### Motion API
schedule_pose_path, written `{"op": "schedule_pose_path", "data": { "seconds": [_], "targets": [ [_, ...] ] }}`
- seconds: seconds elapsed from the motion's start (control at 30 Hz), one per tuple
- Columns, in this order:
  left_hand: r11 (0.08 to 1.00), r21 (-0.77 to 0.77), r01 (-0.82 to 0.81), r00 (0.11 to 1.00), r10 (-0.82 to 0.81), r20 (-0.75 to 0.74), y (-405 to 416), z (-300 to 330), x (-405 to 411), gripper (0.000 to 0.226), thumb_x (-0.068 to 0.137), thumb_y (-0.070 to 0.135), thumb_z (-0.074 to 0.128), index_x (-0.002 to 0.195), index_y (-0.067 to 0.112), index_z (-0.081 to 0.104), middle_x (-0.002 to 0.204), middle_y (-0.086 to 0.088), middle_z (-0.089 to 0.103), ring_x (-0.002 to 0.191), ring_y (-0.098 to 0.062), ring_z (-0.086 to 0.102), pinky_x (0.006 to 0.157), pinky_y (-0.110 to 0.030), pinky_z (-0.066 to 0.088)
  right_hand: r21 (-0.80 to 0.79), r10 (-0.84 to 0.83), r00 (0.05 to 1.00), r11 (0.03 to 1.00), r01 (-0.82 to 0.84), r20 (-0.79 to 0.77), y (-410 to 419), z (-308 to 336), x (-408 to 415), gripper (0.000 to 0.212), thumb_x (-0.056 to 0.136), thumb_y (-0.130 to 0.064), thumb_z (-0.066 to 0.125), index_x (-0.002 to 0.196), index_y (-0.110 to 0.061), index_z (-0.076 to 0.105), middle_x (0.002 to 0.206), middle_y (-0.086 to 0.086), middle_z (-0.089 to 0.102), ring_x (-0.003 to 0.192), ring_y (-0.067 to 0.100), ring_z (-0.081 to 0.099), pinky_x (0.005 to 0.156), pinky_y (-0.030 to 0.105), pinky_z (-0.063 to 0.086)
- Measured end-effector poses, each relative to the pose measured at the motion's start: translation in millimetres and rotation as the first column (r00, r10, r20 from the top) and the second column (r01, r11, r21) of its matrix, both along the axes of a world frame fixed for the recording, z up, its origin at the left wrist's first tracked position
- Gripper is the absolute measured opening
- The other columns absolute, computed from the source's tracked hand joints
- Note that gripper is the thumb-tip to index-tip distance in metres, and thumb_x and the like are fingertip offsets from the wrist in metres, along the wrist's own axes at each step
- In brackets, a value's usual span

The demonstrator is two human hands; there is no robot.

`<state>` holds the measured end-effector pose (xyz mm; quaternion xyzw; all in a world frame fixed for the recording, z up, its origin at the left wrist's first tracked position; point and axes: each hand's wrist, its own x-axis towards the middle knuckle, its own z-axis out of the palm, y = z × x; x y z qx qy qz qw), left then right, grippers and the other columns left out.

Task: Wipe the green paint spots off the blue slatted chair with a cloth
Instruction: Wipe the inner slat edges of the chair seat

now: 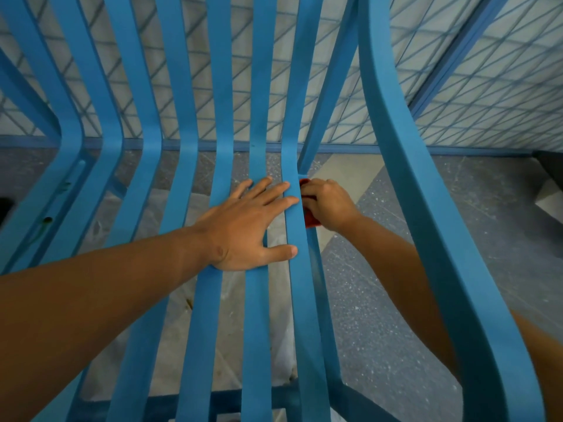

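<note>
Blue slatted chair (262,315) fills the view from above, its seat slats running from the near edge away toward the far backrest, where they bend upward. A person's left hand (246,226) lies flat across the middle slats, fingers straight and spread wide, fingertips (289,201) reaching the rightmost seat slat (294,239) and the thumb resting on it nearer the camera. The right hand (327,205) reaches in from the right, between that slat and the curved armrest (426,208), its fingers curled around a red cloth (310,222) pressed against the slat's right edge. Only scraps of the cloth show past the knuckles.

Green paint spots (47,220) are visible on the far-left frame, well apart from both hands, with a fainter mark (65,185) just beyond them; whether any paint sits under the cloth cannot be told. The slat's long axis runs near to far, so a wiping stroke would probably travel along it. The cloth hand is the farther of the two from the visible spots, with every seat slat lying between.
</note>
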<state>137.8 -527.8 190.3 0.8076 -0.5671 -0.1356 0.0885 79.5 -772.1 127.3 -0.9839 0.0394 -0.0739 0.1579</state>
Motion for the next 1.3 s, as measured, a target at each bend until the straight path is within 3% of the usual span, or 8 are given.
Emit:
{"op": "schedule_pose_path", "data": {
  "seconds": [0.3, 0.4, 0.7, 0.77, 0.9, 1.0, 1.2, 1.3],
  "targets": [
    [1.000, -0.014, -0.003, 1.000, 0.003, -0.001, 0.2, -0.3, 1.3, 0.092, 0.085, 0.085, 0.034, 0.159, 0.036, 0.008, 0.170, 0.008, -0.005, 0.155, -0.014, -0.013, 0.126, -0.045, -0.005, 0.126, -0.153, 0.987, 0.979, 0.158, -0.050, -0.8, -4.7, 16.6, 0.022, 0.094, -0.021, 0.061, 0.107, -0.025, 0.079, 0.106, -0.003, 0.075, 0.087, 0.013, 0.067, 0.075, 0.020, 0.047],
    [1.000, -0.017, -0.003, 1.000, 0.003, 0.001, 0.4, 0.3, 1.1, 0.092, 0.085, 0.084, 0.036, 0.159, 0.036, 0.008, 0.170, 0.007, -0.004, 0.156, -0.015, -0.011, 0.126, -0.044, -0.006, 0.124, -0.120, 0.991, 0.984, 0.125, -0.054, 9.0, -2.5, -8.4, 0.020, 0.092, -0.020, 0.063, 0.101, -0.026, 0.080, 0.100, -0.005, 0.075, 0.084, 0.012, 0.065, 0.074, 0.018, 0.043],
    [1.000, -0.022, 0.000, 1.000, 0.000, 0.009, 0.0, -3.1, 1.2, 0.094, 0.085, 0.085, 0.034, 0.159, 0.036, 0.007, 0.170, 0.006, -0.005, 0.155, -0.015, -0.012, 0.126, -0.045, -0.006, 0.064, -0.011, 0.999, 0.998, 0.009, 0.030, 14.7, -7.7, -34.6, 0.020, 0.090, -0.017, 0.062, 0.099, -0.020, 0.080, 0.105, -0.003, 0.076, 0.091, 0.017, 0.066, 0.086, 0.039, 0.050],
    [1.000, -0.023, 0.002, 1.000, -0.002, 0.010, -0.3, -3.1, 0.9, 0.093, 0.085, 0.084, 0.034, 0.159, 0.035, 0.007, 0.170, 0.006, -0.005, 0.155, -0.015, -0.012, 0.126, -0.045, -0.006, 0.098, -0.058, 0.998, 0.994, 0.056, 0.018, 10.7, -6.9, -17.7, 0.020, 0.091, -0.016, 0.063, 0.100, -0.021, 0.080, 0.103, -0.002, 0.076, 0.088, 0.017, 0.066, 0.083, 0.034, 0.050],
    [1.000, -0.022, 0.007, 1.000, -0.007, 0.010, 0.3, -3.4, 2.4, 0.093, 0.085, 0.085, 0.034, 0.159, 0.036, 0.007, 0.170, 0.007, -0.005, 0.155, -0.014, -0.013, 0.126, -0.044, -0.006, 0.120, -0.161, 0.985, 0.978, 0.168, -0.067, 1.9, -7.3, 13.3, 0.023, 0.095, -0.020, 0.061, 0.110, -0.023, 0.078, 0.109, -0.001, 0.074, 0.081, 0.006, 0.058, 0.065, 0.003, 0.032],
    [1.000, -0.024, 0.007, 1.000, -0.007, 0.013, 0.9, -4.9, 3.9, 0.093, 0.085, 0.085, 0.033, 0.159, 0.037, 0.006, 0.170, 0.008, -0.005, 0.155, -0.014, -0.013, 0.126, -0.042, -0.008, 0.143, -0.165, 0.984, 0.974, 0.173, -0.071, 3.6, -7.6, 8.2, 0.023, 0.094, -0.021, 0.061, 0.110, -0.025, 0.078, 0.110, -0.002, 0.073, 0.085, 0.007, 0.061, 0.067, 0.003, 0.034],
    [0.999, -0.040, 0.004, 1.000, -0.003, 0.023, 0.6, -3.2, 0.6, 0.092, 0.086, 0.084, 0.036, 0.159, 0.036, 0.009, 0.170, 0.007, -0.002, 0.156, -0.014, -0.010, 0.126, -0.041, -0.007, 0.149, -0.042, 0.989, 0.987, 0.063, -0.139, 15.4, 4.4, -30.8, 0.024, 0.090, -0.018, 0.066, 0.111, -0.021, 0.078, 0.112, 0.000, 0.073, 0.098, 0.017, 0.066, 0.091, 0.030, 0.049],
    [0.999, -0.043, -0.021, 0.999, 0.022, 0.025, 0.9, -1.8, -2.9, 0.091, 0.086, 0.083, 0.038, 0.159, 0.033, 0.017, 0.169, 0.002, 0.006, 0.156, -0.019, -0.003, 0.126, -0.043, -0.002, 0.163, -0.011, 0.984, 0.986, 0.041, -0.179, 18.7, 21.6, -51.2, 0.023, 0.090, -0.011, 0.069, 0.112, -0.011, 0.077, 0.111, 0.000, 0.073, 0.096, 0.014, 0.064, 0.089, 0.014, 0.041]
  ]
}}
